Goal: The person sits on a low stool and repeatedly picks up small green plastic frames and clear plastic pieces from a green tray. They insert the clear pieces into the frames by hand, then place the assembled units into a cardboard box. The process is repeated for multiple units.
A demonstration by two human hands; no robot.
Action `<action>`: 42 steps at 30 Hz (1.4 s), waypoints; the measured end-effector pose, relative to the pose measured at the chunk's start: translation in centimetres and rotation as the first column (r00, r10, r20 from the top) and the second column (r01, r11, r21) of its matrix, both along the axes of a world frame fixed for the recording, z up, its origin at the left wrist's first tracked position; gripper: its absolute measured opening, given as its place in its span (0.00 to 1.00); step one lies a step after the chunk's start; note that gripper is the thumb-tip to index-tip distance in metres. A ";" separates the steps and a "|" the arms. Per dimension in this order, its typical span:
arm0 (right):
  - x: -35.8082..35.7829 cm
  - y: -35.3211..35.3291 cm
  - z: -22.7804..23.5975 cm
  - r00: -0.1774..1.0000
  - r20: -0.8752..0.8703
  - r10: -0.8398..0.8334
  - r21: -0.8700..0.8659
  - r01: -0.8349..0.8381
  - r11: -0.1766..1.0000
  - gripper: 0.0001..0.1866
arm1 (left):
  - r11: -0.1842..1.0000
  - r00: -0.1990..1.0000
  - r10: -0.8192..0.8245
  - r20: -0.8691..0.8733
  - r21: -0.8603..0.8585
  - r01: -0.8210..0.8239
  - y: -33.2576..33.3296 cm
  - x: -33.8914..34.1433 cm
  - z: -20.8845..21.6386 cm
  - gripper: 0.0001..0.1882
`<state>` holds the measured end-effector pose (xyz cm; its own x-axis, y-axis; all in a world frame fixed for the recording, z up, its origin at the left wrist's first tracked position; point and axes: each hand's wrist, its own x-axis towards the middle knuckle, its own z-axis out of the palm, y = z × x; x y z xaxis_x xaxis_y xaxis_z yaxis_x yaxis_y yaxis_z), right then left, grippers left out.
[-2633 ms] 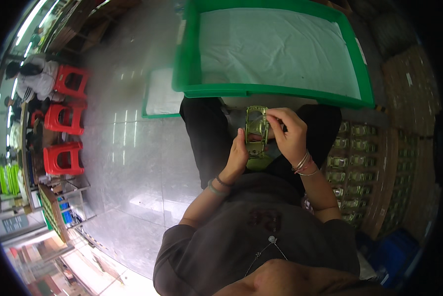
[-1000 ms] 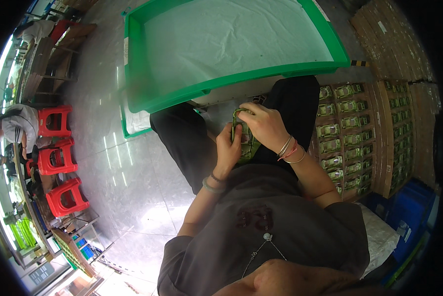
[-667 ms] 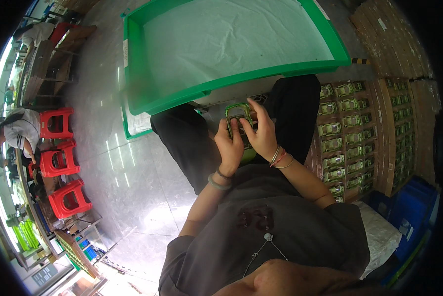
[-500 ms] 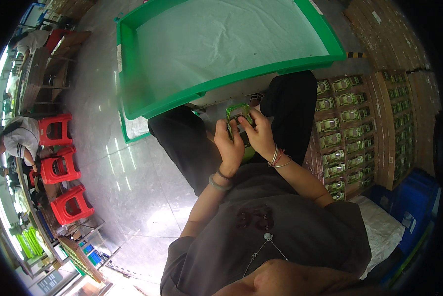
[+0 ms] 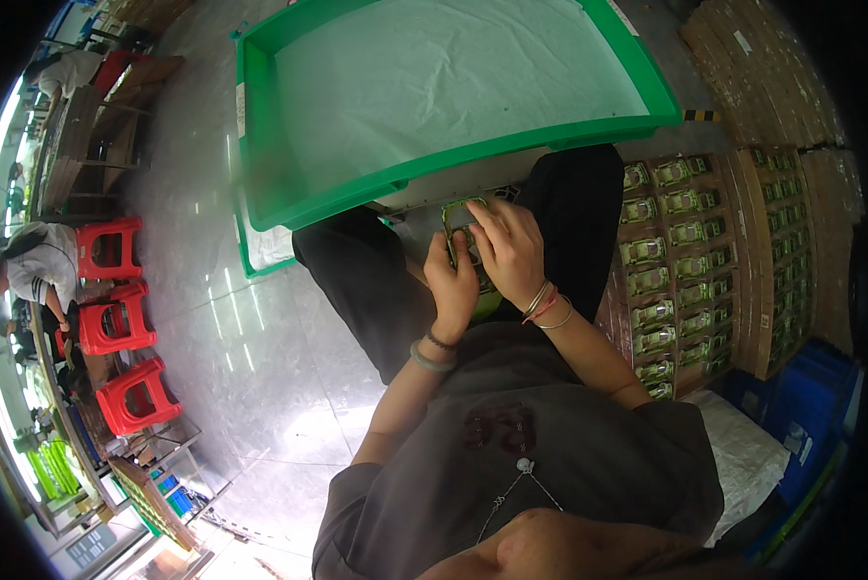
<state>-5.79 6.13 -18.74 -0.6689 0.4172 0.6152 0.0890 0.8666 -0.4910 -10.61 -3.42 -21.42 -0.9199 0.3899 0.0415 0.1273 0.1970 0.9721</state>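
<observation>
A green toy car body shell [image 5: 448,217], hollow with a framed opening, is held low between my knees. My left hand [image 5: 453,285] is closed around its near left side, thumb on top. My right hand [image 5: 513,253] reaches across from the right with its back upward and its fingers stretched out and apart. Those fingertips touch or hover at the shell's far right rim; the right thumb is hidden. Part of the shell lies behind the fingers.
Just beyond my knees is a large green tray [image 5: 415,172] lined with pale sheeting. At my right, boards [image 5: 743,290] carry rows of similar green car shells [image 5: 687,230]. Blue crates [image 5: 811,416] stand behind them. Red stools [image 5: 125,314] and seated people [image 5: 43,266] are far left.
My right hand has turned over and shifted its grip: its thumb left the shell's top and its fingers now stretch toward the far rim. My left hand keeps hold; the shell has tilted.
</observation>
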 end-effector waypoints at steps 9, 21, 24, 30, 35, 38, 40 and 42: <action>0.4 -0.2 0.1 0.992 0.074 0.106 -0.302 -0.079 0.950 0.11 | 1.000 1.000 -0.009 0.022 -0.017 0.009 -0.3 0.7 0.7 0.11; 0.3 -1.5 -3.3 0.994 -0.111 -0.024 -0.573 -0.045 0.818 0.08 | 0.999 0.989 0.034 -0.145 0.007 -0.034 0.2 0.7 0.2 0.11; 0.6 -1.6 -3.5 1.000 -0.030 0.005 -0.703 -0.025 0.711 0.09 | 1.000 0.991 0.025 -0.132 -0.010 -0.027 0.5 1.0 0.1 0.10; 0.9 -1.6 -2.9 0.999 -0.032 -0.019 -0.683 -0.007 0.731 0.09 | 1.000 0.996 0.005 -0.092 0.010 -0.004 0.3 1.1 -0.3 0.10; 1.6 -1.7 -3.2 0.998 -0.065 -0.017 -0.690 -0.032 0.723 0.08 | 0.997 0.999 -0.032 -0.017 0.068 0.033 0.5 1.2 -0.1 0.08; 2.0 -1.5 -3.9 0.995 -0.050 -0.083 -0.687 0.026 0.726 0.07 | 0.994 0.981 -0.098 -0.167 0.020 0.103 1.4 1.4 0.3 0.07; 2.3 -1.4 -3.5 0.995 0.011 -0.100 -0.697 0.079 0.713 0.07 | 0.988 0.959 -0.137 -0.246 -0.101 0.116 1.1 1.1 -0.5 0.08; 3.5 -0.8 -3.1 0.987 0.126 -0.095 -0.717 0.157 0.679 0.07 | 0.975 0.960 -0.200 -0.197 -0.134 0.175 1.8 1.6 -0.6 0.08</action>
